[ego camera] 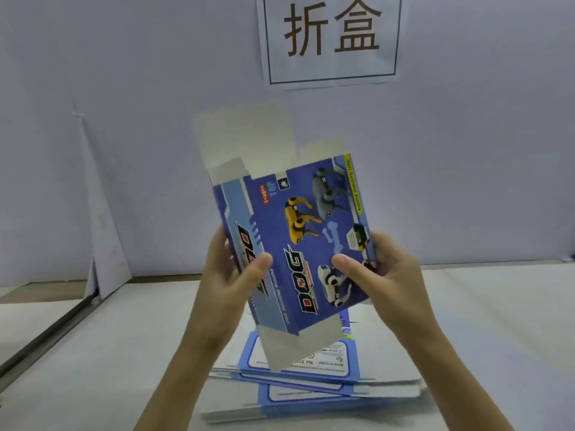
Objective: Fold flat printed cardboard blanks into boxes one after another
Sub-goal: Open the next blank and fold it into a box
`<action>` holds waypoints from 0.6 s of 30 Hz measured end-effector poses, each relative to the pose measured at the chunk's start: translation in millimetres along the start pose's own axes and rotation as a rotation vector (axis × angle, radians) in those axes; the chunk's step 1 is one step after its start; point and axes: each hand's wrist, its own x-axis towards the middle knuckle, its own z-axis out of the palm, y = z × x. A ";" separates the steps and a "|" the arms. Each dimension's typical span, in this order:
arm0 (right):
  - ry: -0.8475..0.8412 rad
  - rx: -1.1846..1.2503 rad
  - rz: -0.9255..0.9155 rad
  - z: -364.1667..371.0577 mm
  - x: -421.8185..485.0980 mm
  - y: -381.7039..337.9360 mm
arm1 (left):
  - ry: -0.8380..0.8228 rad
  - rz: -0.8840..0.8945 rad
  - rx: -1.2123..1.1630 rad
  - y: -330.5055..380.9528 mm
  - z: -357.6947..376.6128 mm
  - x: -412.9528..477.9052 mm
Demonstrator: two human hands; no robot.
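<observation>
— What do you have hold of?

— One cardboard blank [298, 237], in both hands, held up in front of me above the table [93, 353]. My left hand [228, 276] grips its left edge: the thumb lies flat across the printed face and the fingers curl round behind, where I can't see them. My right hand [381, 275] does the same on the right edge, with the thumb pressed on the front beside the white dog and the fingers wrapped round the side.

— Is it flat?

— Not quite, it is partly opened. The dark blue front panel with the yellow, grey and white robot dogs faces me, and a paler blue side panel angles away along its left. The whole thing leans, its upper end tipped to my left. Plain grey flaps stand up from the upper end, and another grey flap hangs from the lower end.

— Where are the other blanks?

— The stack [311, 381] lies on the table directly below the one I hold, between my forearms. Its sheets are slightly fanned, and the top one shows a white label panel framed in blue. The hanging flap covers part of that label from my view; I can't tell whether it touches it.

— And behind all that?

— A pale wall [124, 150], with a white sign [331, 38] bearing two large dark characters inside a thin frame.
</observation>
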 end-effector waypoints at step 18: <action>-0.287 0.781 0.420 -19.5 5.0 -6.0 | -0.316 0.239 0.519 5.2 -3.4 -9.7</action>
